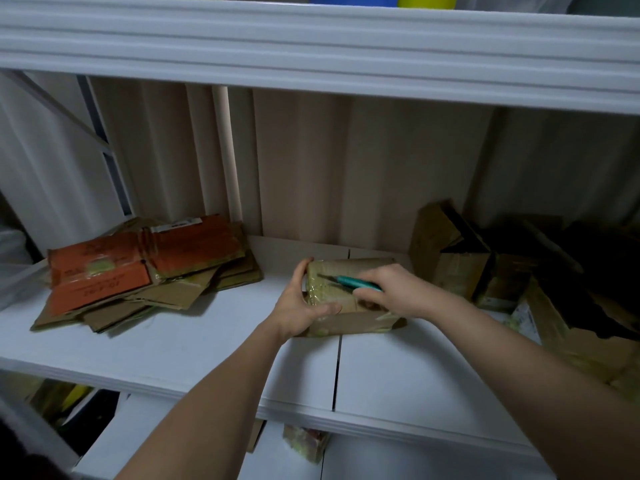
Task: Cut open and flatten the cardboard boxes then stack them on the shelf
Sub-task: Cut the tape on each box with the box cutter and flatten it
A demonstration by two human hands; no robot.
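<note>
A person's 2 bare hands work on a small taped cardboard box [349, 296] sitting on a white shelf [194, 344]. The left hand [301, 306] grips the box's left end, with the fingers [300, 271] curled over the top edge and the thumb pressed along the near side. The right hand [391, 289] lies over the right part of the box's top and grasps a teal-handled cutter [356, 283]; its fingers [372, 299] are curled round the handle, which runs out leftward from them. The dark blade end of the cutter lies on the taped top of the box, between the 2 hands and just short of the left hand's fingers. Whether the blade has broken the tape cannot be told.

Well to the left of the left hand's fingers, a stack of flattened boxes [145, 271] lies on the same shelf, with an orange printed sheet [104, 271] uppermost and brown cardboard fanning out beneath it. To the right of the right hand, beyond the wrist, a heap of unflattened boxes [457, 258] stands in shadow, some with flaps open. Pale cardboard sheets [346, 168] stand upright against the back of the shelf behind both hands.
</note>
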